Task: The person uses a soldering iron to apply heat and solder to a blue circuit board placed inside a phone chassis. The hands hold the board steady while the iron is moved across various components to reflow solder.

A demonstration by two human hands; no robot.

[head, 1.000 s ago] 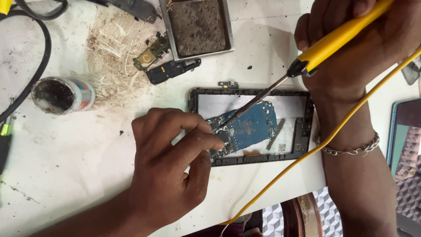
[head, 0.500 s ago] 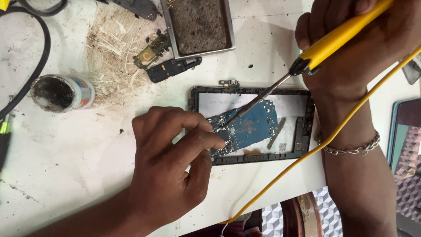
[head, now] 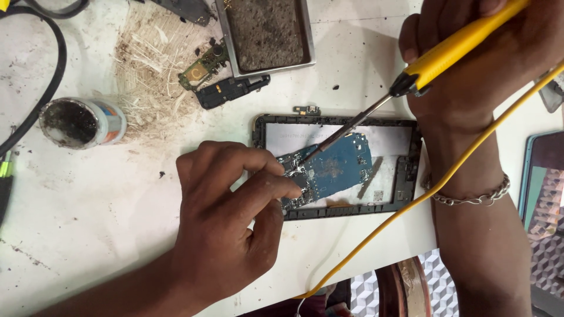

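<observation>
Right hand fist-wrapped around yellow soldering iron, tip touching the blue circuit board. Left hand fingers pressed together, pinning the board's left end. Board lies inside the open black phone frame. Above the frame: metal tray. Far left of frame: small flux tin. Yellow cord crosses the frame's right corner.

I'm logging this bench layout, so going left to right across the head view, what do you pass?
Black cable → small round tin → left hand → blue circuit board → right hand holding the yellow soldering iron → tablet edge.
</observation>
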